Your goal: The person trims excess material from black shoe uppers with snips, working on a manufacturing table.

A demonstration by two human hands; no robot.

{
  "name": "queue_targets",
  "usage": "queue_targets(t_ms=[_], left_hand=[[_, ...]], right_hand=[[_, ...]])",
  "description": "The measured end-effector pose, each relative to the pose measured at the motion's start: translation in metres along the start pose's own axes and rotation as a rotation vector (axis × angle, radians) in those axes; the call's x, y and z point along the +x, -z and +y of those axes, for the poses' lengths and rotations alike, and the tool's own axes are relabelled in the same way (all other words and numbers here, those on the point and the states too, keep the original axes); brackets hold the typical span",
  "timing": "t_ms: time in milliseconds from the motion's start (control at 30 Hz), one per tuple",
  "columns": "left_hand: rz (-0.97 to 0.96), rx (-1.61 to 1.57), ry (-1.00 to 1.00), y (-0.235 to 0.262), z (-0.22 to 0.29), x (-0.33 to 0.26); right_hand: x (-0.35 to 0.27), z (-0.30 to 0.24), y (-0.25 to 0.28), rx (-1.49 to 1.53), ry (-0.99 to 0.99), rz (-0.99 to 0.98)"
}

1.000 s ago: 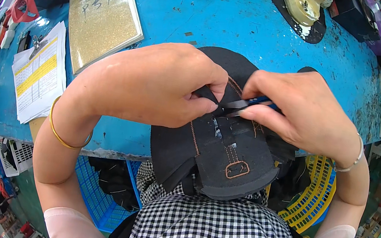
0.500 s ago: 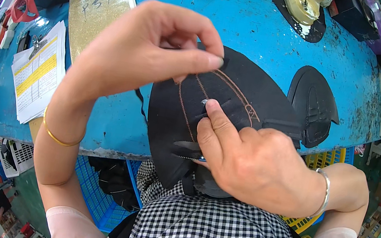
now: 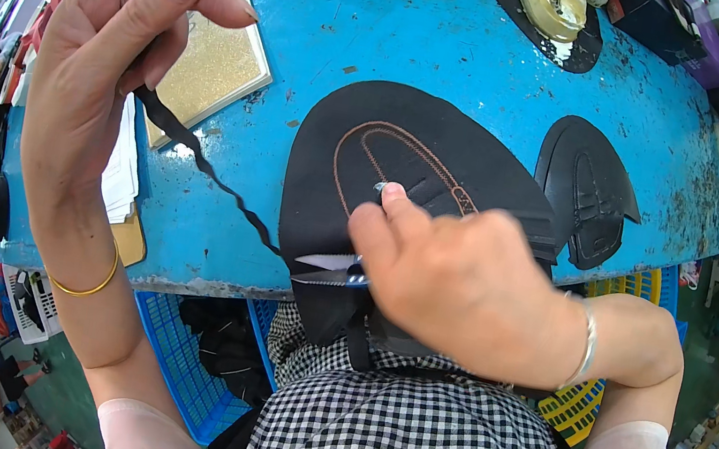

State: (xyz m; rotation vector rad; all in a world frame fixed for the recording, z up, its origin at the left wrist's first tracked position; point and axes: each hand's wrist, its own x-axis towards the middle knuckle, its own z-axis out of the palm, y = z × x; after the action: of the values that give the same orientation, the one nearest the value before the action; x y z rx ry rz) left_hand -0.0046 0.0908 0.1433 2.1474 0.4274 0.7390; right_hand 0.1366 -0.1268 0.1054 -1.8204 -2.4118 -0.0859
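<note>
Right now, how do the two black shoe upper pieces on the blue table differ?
The near upper piece is larger, with a brown stitched loop; the far upper piece is smaller, all black. The right hand rests on the near one; the far one lies untouched. Both are black and lie flat on the blue table.

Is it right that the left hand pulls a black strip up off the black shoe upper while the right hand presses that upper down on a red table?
Not quite: the table is blue, not red, as the head view shows. The left hand does pull the black strip up, and the right hand presses the black shoe upper down.
</note>
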Motion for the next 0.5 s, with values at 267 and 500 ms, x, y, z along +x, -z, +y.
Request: queue_targets(t_ms=[267,500], left_hand=[[-0.278,-0.397,0.331,-0.016,0.002,-0.01],[-0.623,-0.352,0.431,-0.052,0.011,0.009]], right_hand=[[-0.091,0.088,0.003,1.579,-0.907,1.016],[-0.187,0.1,-0.037,1.135,-1.514,0.66]])
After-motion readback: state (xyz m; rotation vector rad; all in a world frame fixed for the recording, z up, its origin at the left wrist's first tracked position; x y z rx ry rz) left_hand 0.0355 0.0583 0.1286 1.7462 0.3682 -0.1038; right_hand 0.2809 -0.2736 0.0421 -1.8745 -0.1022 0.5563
